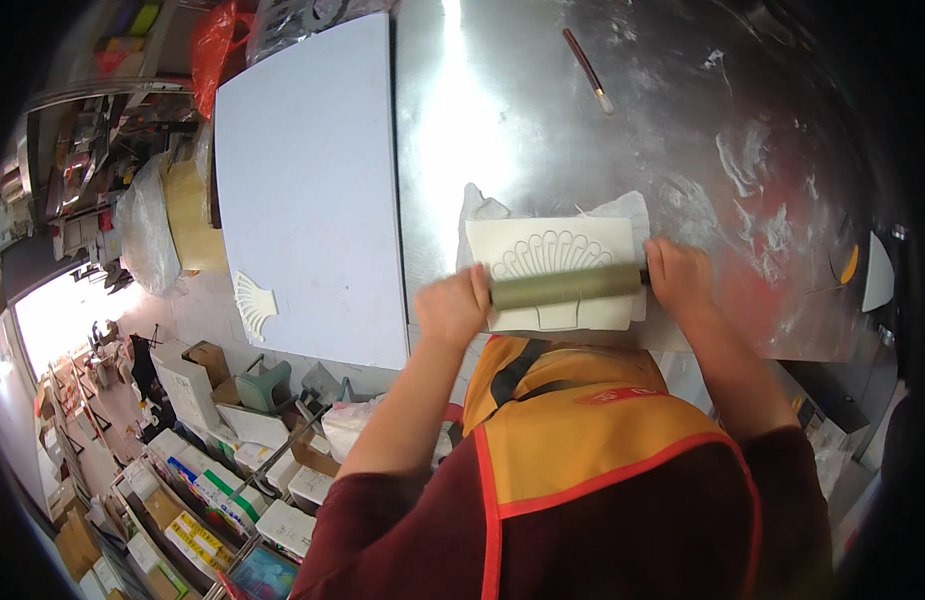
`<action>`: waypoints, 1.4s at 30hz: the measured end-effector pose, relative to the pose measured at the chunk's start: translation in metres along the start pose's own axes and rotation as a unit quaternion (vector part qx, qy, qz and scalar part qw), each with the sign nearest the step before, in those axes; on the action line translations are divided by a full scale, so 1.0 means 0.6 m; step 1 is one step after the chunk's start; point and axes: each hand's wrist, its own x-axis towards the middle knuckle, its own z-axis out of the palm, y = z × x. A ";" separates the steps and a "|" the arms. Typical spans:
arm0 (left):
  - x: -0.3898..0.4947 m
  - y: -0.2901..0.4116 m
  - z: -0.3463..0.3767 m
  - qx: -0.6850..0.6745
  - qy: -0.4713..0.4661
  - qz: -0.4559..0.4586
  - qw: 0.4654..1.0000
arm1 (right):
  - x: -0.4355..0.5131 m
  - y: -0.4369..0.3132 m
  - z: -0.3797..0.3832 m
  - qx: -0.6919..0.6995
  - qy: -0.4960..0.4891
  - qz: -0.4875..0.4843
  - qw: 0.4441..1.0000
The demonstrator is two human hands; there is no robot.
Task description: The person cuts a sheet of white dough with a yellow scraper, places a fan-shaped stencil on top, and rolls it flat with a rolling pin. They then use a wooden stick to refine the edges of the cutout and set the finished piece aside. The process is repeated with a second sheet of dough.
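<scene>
A green rolling pin (567,287) lies across a pale, flat slab (552,225) near the table's front edge. My left hand (453,306) is closed on its left handle and my right hand (678,274) on its dark right handle. The slab bears a fan of looped outlines and a stem-like outline below; the pin hides the part between. Whitish cloth (633,206) shows beneath and behind the slab. A fan-shaped white piece (256,304) lies on the large white board (320,187) at the left.
The metal table (522,135) has white smears at the right. A dark-handled brush (584,67) lies at the back. A white half-round scraper (877,274) and a yellow object (849,264) are by the right edge. A green stool (263,384) and several boxes stand on the floor at left.
</scene>
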 end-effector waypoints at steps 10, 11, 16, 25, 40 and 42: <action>0.027 -0.005 -0.010 -0.018 0.031 -0.088 0.995 | 0.135 -0.028 -0.011 -0.037 -0.031 -0.041 0.998; 0.039 -0.009 -0.013 -0.017 0.060 -0.082 0.995 | 0.149 -0.027 -0.008 -0.034 -0.028 -0.040 0.998; 0.008 -0.003 0.001 -0.005 0.021 -0.081 0.997 | 0.102 -0.013 -0.001 -0.057 -0.026 -0.040 0.997; -0.097 0.017 0.020 -0.022 -0.021 -0.055 0.998 | -0.026 -0.014 -0.015 -0.053 -0.081 -0.019 0.995; 0.033 -0.004 -0.026 0.003 -0.007 -0.126 0.992 | 0.168 -0.039 -0.008 -0.073 -0.056 -0.042 0.995; 0.051 -0.007 -0.031 0.002 -0.003 -0.125 0.992 | 0.184 -0.041 -0.005 -0.068 -0.032 -0.081 0.994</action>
